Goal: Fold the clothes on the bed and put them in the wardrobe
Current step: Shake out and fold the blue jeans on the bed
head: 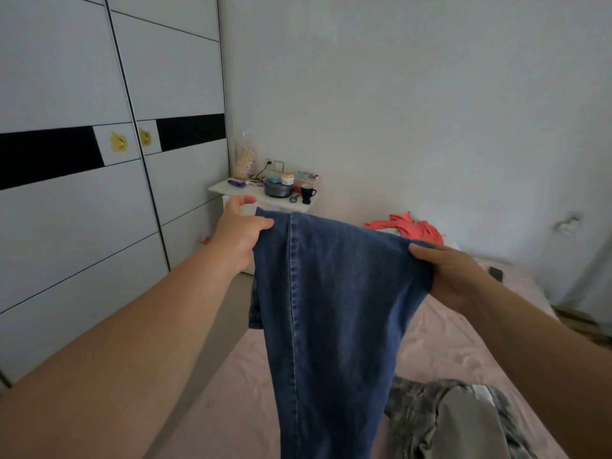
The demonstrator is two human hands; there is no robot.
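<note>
While the blue jeans [331, 309] hang above the pink bed [440, 342], the left hand [240, 235] pinches one top corner between thumb and curled fingers and the right hand [453, 273] grips the other, fingers wrapped round the denim. A grey checked garment [430, 415] lies near on the bed, a coral one [410, 226] at the far end, and the wardrobe [99, 160] stands closed to the left
</note>
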